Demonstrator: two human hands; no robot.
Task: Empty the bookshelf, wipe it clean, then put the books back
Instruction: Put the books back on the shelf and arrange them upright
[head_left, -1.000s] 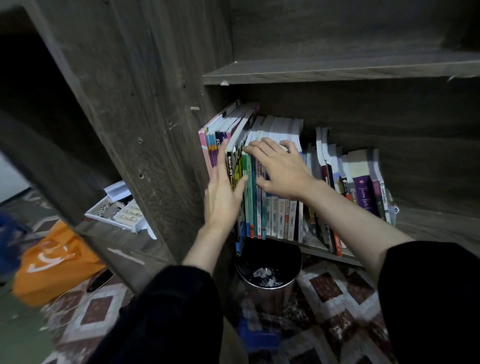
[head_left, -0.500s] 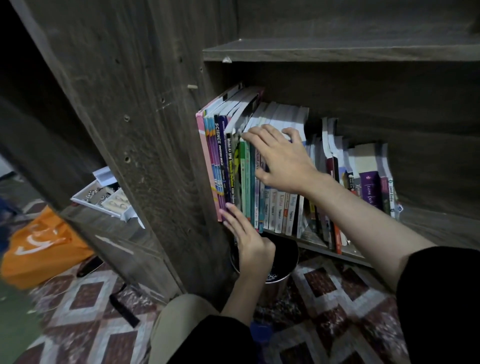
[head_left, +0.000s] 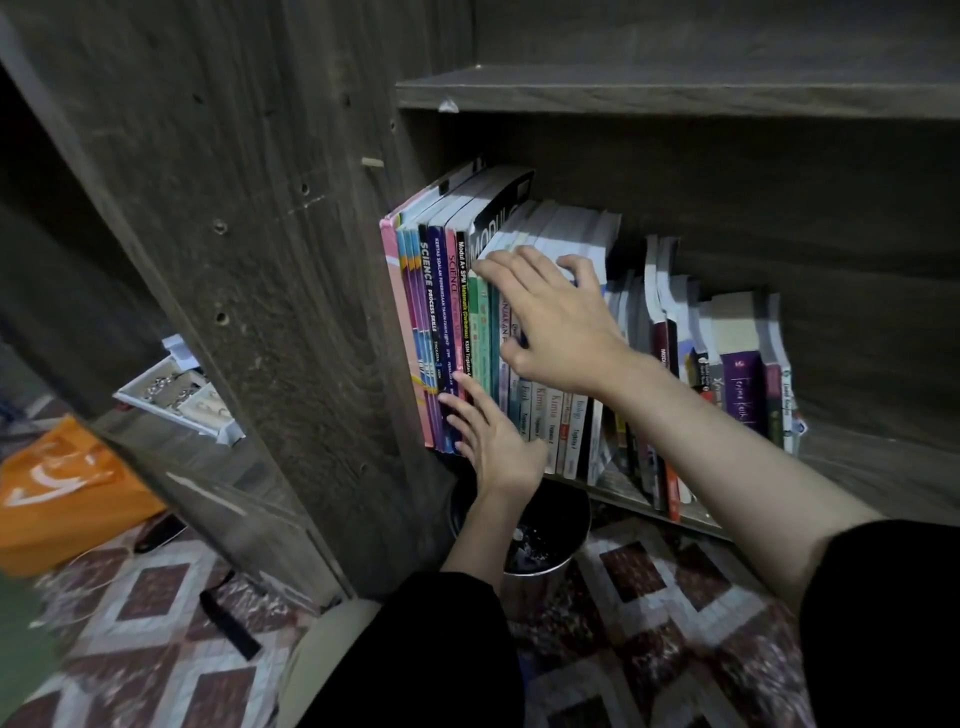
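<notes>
The books (head_left: 441, 312) stand upright in a row at the left end of the lower shelf (head_left: 883, 467) of the dark wooden bookshelf (head_left: 779, 197). The tallest ones are pressed against its side panel (head_left: 291, 270), and the shorter ones lean further along to the right. The right grip (head_left: 550, 322) lies over the green and teal spines. Its fingers are bent over the top edges of those books and its thumb is set against their spines, so it has hold of a bunch of them. The left grip (head_left: 493, 431) is lower, near the shelf's front edge, with straight fingers touching the bottoms of the purple and dark spines and nothing clasped. Under the shelf's front edge a metal bin (head_left: 545, 582) stands on the patterned floor (head_left: 156, 597). Beyond the side panel, a white tray (head_left: 176, 395) sits on a lower board, and an orange bag (head_left: 67, 493) lies on the floor near it.
</notes>
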